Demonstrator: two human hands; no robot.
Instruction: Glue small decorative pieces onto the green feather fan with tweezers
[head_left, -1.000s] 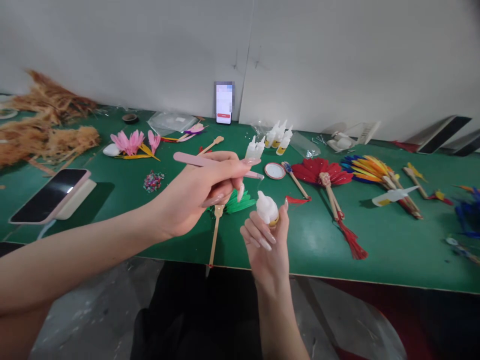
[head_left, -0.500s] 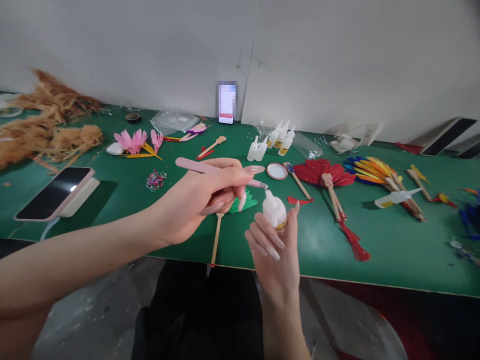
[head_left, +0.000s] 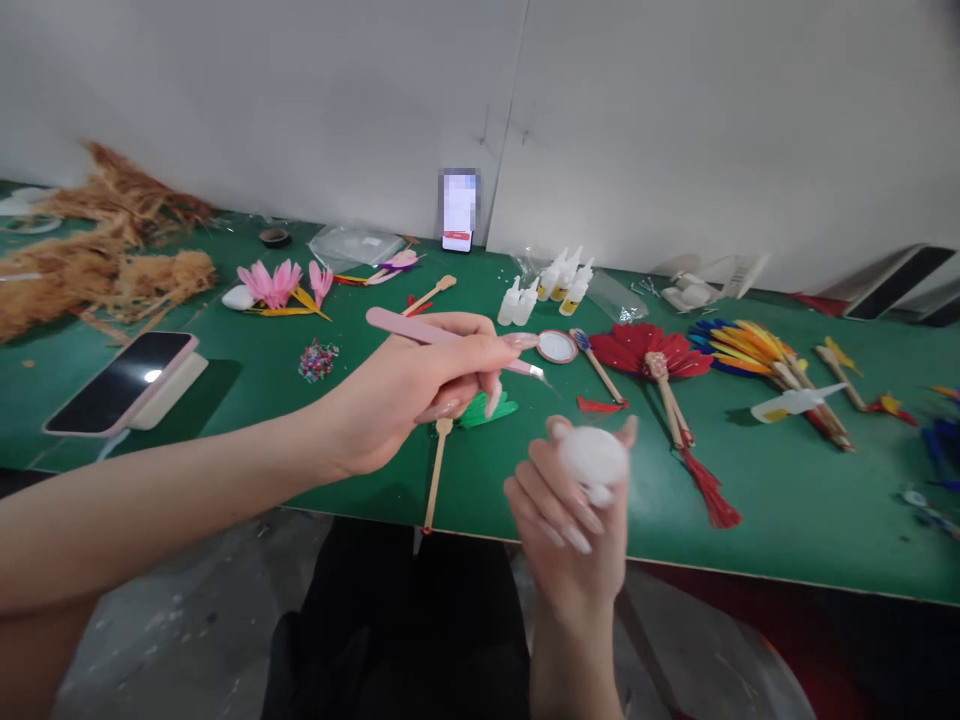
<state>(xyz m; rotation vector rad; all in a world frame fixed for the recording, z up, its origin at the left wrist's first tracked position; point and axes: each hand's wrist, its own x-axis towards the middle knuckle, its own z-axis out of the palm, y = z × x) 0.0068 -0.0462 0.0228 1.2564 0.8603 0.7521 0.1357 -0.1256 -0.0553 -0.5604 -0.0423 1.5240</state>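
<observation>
My left hand [head_left: 420, 385] is closed around pink tweezers [head_left: 450, 340], whose metal tip points right over the green table [head_left: 787, 500]. My right hand [head_left: 574, 520] grips a small white glue bottle [head_left: 594, 460], blurred by motion and tipped toward me, just below and right of the tweezer tip. A green feather fan on a wooden stick [head_left: 436, 470] lies on the table under my left hand, mostly hidden.
A red feather fan [head_left: 645, 350], a multicoloured fan [head_left: 742, 340], a round lid [head_left: 557, 346], several glue bottles [head_left: 547, 285], pink feathers [head_left: 274, 285], sequins [head_left: 316, 360], a phone on a stand [head_left: 124, 380], straw-coloured fibre [head_left: 97, 260] and an upright phone [head_left: 457, 210] sit on the table.
My right hand has turned the glue bottle down and toward me, away from the tweezer tip. My left hand has barely moved.
</observation>
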